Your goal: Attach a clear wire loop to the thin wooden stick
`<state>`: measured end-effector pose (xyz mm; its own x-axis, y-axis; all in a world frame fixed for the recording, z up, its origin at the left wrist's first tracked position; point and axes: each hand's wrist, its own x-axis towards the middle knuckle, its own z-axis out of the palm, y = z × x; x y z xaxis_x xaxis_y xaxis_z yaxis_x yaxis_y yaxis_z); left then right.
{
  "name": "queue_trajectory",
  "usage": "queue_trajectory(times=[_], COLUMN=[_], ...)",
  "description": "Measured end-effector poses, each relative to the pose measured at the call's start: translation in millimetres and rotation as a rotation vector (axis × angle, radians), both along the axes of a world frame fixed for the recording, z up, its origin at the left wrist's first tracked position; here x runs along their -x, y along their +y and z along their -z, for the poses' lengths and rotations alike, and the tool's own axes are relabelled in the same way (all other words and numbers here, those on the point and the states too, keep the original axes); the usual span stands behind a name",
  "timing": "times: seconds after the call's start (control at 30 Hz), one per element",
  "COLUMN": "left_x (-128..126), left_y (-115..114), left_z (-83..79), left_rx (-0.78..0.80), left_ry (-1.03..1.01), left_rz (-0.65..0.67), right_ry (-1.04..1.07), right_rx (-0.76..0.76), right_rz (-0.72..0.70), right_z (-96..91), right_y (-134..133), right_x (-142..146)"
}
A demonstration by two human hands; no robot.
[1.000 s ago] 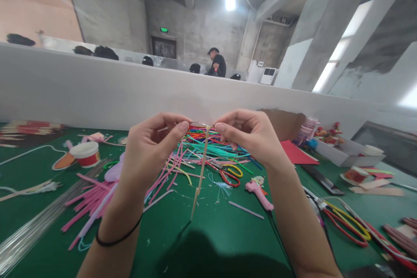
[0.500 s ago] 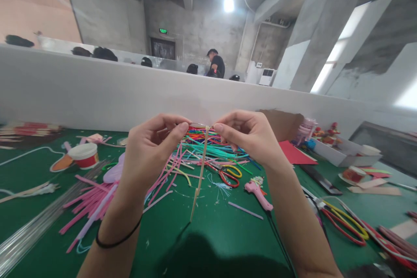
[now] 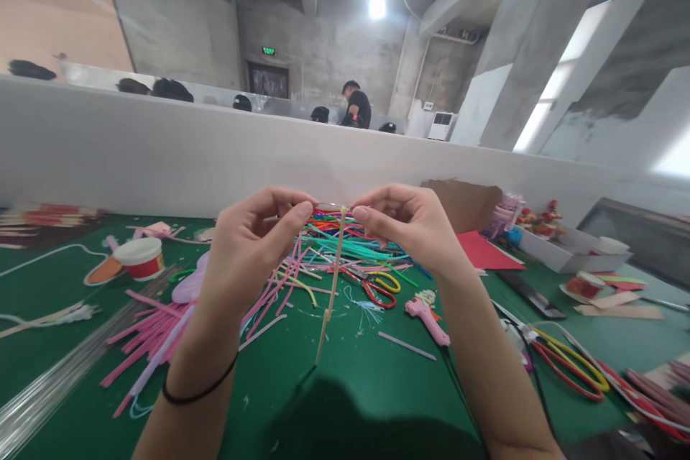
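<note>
My left hand [image 3: 251, 248] and my right hand [image 3: 410, 226] are raised over the green table [image 3: 350, 381], each pinched shut on one end of a thin wire [image 3: 331, 206] stretched between them. A thin wooden stick [image 3: 333, 287] hangs down from the wire's middle, its lower end close to the table. A black band circles my left wrist. Behind my hands lies a heap of coloured straws [image 3: 356, 248].
Pink straws [image 3: 154, 334], a white cup with a red band [image 3: 141, 257], red-handled scissors [image 3: 377, 289], a pink glue gun [image 3: 425, 316], yellow-and-red scissors [image 3: 571, 370] and red paper [image 3: 488, 253] lie around. A white partition [image 3: 162, 151] bounds the table; a person stands beyond it.
</note>
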<state>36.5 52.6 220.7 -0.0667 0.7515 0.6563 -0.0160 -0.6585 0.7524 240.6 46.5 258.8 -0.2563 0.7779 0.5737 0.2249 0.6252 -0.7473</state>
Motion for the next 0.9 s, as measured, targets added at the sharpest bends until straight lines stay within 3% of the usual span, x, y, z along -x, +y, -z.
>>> queue_trajectory(times=[0.37, 0.47, 0.53, 0.63, 0.7, 0.8, 0.9], left_x=[0, 0, 0, 0, 0, 0, 0], left_y=[-1, 0, 0, 0, 0, 0, 0], left_z=[0.0, 0.7, 0.7, 0.5, 0.5, 0.8, 0.9], left_rx=[0.036, 0.030, 0.028, 0.024, 0.020, 0.011, 0.015], left_ry=[0.002, -0.002, 0.002, 0.002, 0.001, -0.008, -0.007], left_rz=[0.003, 0.000, -0.003, -0.007, -0.009, -0.012, -0.006], right_ry=[0.213, 0.195, 0.189, 0.171, 0.096, -0.034, -0.077], right_rx=[0.039, -0.034, -0.197, -0.504, -0.636, -0.736, -0.780], right_rz=[-0.058, -0.055, 0.089, 0.459, 0.634, 0.797, 0.863], right_z=[39.8, 46.2, 49.9, 54.9, 57.1, 58.2, 56.6], right_y=[10, 6, 0, -16, -27, -36, -35], right_x=[-4, 0, 4, 14, 21, 31, 35])
